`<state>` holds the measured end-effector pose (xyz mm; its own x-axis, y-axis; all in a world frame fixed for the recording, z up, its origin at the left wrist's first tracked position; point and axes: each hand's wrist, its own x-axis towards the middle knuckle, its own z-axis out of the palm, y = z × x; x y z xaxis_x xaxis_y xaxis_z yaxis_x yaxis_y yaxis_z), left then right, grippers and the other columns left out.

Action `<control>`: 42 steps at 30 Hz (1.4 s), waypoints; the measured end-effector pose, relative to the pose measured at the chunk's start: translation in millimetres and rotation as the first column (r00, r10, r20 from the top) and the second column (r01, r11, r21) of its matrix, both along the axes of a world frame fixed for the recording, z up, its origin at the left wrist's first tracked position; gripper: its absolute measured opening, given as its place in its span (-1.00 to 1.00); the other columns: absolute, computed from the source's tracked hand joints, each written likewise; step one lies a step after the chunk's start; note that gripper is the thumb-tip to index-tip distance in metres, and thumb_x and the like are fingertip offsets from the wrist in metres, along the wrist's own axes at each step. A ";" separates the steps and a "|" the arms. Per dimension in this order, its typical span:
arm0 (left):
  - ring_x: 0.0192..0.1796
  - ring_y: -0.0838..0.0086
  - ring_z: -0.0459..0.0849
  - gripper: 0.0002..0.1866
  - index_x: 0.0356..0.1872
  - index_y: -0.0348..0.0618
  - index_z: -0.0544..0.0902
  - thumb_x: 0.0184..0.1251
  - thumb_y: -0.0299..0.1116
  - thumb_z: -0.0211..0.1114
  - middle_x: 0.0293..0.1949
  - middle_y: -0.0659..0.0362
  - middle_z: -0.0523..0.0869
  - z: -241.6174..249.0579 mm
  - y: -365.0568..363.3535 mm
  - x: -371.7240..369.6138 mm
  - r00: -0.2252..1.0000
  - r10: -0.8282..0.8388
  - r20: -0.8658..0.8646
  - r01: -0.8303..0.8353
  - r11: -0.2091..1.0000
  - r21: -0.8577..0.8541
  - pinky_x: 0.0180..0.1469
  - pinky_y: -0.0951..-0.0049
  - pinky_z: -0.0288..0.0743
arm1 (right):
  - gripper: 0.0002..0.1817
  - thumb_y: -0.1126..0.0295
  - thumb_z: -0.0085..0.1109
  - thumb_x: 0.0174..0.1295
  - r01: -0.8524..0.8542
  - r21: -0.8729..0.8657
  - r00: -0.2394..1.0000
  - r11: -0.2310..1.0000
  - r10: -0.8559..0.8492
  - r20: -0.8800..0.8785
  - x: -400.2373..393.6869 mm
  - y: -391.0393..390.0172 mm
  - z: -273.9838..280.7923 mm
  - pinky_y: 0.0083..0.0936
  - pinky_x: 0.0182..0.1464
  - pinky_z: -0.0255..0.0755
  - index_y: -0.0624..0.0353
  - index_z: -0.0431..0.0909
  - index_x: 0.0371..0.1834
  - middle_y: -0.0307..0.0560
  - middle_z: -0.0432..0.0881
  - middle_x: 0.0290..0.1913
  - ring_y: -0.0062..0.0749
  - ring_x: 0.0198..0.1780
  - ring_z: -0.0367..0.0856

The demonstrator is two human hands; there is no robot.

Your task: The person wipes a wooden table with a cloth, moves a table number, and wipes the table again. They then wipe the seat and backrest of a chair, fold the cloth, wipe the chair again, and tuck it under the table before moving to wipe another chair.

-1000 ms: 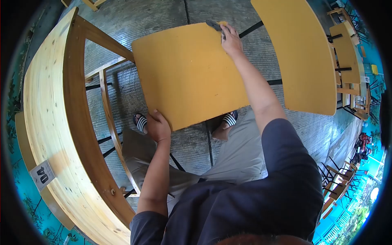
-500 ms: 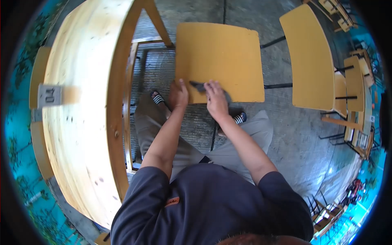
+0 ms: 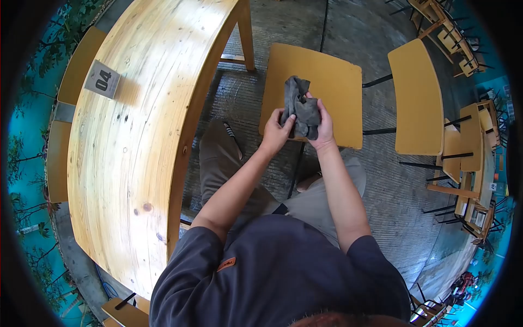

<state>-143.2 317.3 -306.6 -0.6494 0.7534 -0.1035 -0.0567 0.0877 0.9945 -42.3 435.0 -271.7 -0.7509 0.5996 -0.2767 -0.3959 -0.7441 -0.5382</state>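
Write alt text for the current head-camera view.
A person's left hand and right hand hold a crumpled grey cloth over a yellow chair seat, its backrest to the right. On the left stands a wooden table bearing a sign reading 04.

The left hand and right hand grip a bunched grey cloth over the near half of the yellow seat; cloth-to-seat contact cannot be confirmed. A plate marked "04" stands near the left edge of the desk.
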 end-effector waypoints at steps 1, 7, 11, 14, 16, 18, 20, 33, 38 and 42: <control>-0.05 0.41 0.72 -0.61 0.11 -0.29 0.60 0.49 -0.19 0.38 -0.12 0.08 0.77 15.3 0.0 -1.8 0.997 0.069 -0.020 -0.070 0.998 -0.008 0.05 0.38 0.58 | -0.46 0.03 -0.13 0.64 0.002 0.000 1.000 1.000 -0.002 0.003 -1.4 10.3 -14.4 -0.25 0.40 0.43 0.18 0.48 0.43 0.00 0.62 0.31 -0.27 0.31 0.59; 0.55 -0.10 0.25 -0.26 0.41 -0.31 0.43 0.34 -0.07 0.41 0.42 -0.21 0.40 -47.5 9.4 -30.6 0.671 -0.169 -0.721 -0.342 0.792 -0.505 0.53 -0.15 0.12 | -0.36 -0.02 -0.03 0.56 -0.587 0.642 0.290 0.493 -0.612 0.736 46.3 49.0 -81.8 -0.08 0.56 0.17 0.27 0.42 0.46 0.19 0.37 0.52 0.05 0.51 0.35; 0.66 -0.14 -0.03 -0.11 0.55 -0.26 0.31 0.37 0.16 0.27 0.57 -0.26 0.17 -36.0 21.1 -26.0 0.453 -0.308 -0.837 -0.099 0.915 -0.390 0.64 -0.21 -0.18 | -0.33 -0.02 -0.01 0.52 -0.795 0.591 0.252 0.135 -0.814 0.524 88.4 75.2 -112.4 0.03 0.64 -0.06 0.23 0.35 0.52 0.22 0.24 0.59 0.13 0.64 0.09; 0.67 -0.16 -0.06 -0.08 0.57 -0.23 0.29 0.40 0.27 0.15 0.59 -0.29 0.13 -62.4 39.6 -23.1 0.425 -0.384 -0.820 -0.108 0.878 -0.467 0.63 -0.25 -0.22 | -0.28 -0.04 -0.04 0.52 -0.892 0.444 0.180 0.090 -0.829 0.530 102.8 78.3 -127.6 -0.01 0.69 -0.24 0.12 0.23 0.62 0.15 0.13 0.66 0.06 0.71 -0.09; 0.67 -0.18 -0.04 -0.11 0.58 -0.22 0.28 0.45 0.26 0.11 0.58 -0.32 0.14 -65.1 49.8 -22.6 0.396 -0.435 -0.808 -0.130 0.845 -0.519 0.62 -0.28 -0.21 | -0.28 -0.04 -0.05 0.52 -0.895 0.439 0.173 0.081 -0.843 0.509 102.5 74.1 -128.8 -0.02 0.69 -0.25 0.11 0.23 0.62 0.14 0.13 0.66 0.05 0.71 -0.09; 0.67 -0.17 -0.04 -0.13 0.59 -0.19 0.28 0.47 0.24 0.09 0.60 -0.29 0.13 -71.2 62.9 -29.8 0.387 -0.448 -0.806 -0.142 0.835 -0.532 0.62 -0.30 -0.24 | -0.28 -0.04 -0.06 0.51 -0.897 0.431 0.144 0.098 -0.857 0.494 99.2 73.5 -126.2 -0.02 0.69 -0.26 0.11 0.23 0.63 0.13 0.12 0.67 0.04 0.71 -0.09; 0.68 -0.15 -0.05 -0.16 0.59 -0.16 0.28 0.48 0.21 0.08 0.61 -0.27 0.12 -79.8 80.3 -38.0 0.369 -0.472 -0.801 -0.135 0.825 -0.549 0.62 -0.33 -0.27 | -0.28 -0.03 -0.06 0.50 -0.889 0.451 0.172 0.081 -0.853 0.493 99.4 74.0 -120.2 -0.02 0.70 -0.26 0.10 0.23 0.63 0.12 0.13 0.66 0.02 0.71 -0.07; 0.69 -0.06 -0.02 -0.32 0.62 0.05 0.26 0.60 0.09 -0.05 0.63 -0.14 0.14 -122.8 249.4 -180.2 0.106 -0.337 -0.935 -0.114 0.930 -0.348 0.64 -0.26 -0.23 | -0.30 0.05 0.02 0.42 -0.867 0.488 0.196 0.101 -0.831 0.521 99.7 80.7 -119.5 0.05 0.67 -0.17 0.17 0.32 0.56 0.18 0.21 0.62 0.12 0.67 0.03; 0.68 -0.11 -0.03 -0.39 0.58 -0.02 0.33 0.63 -0.01 -0.06 0.63 -0.16 0.15 -114.9 208.5 -140.0 0.277 -0.380 -0.883 -0.068 0.909 -0.412 0.64 -0.25 -0.22 | -0.30 0.03 0.00 0.43 -0.862 0.502 0.208 0.075 -0.850 0.484 100.7 79.6 -121.0 0.05 0.67 -0.15 0.17 0.33 0.55 0.17 0.22 0.61 0.11 0.67 0.04; 0.68 -0.14 -0.04 -0.39 0.57 -0.02 0.35 0.57 -0.10 0.08 0.63 -0.18 0.12 -84.1 78.3 -51.5 0.256 -0.590 -0.766 0.258 0.805 -0.534 0.62 -0.29 -0.18 | -0.31 0.04 0.00 0.44 -0.855 0.515 0.226 0.061 -0.850 0.476 101.5 77.5 -121.7 0.05 0.66 -0.15 0.17 0.33 0.56 0.17 0.23 0.61 0.11 0.67 0.05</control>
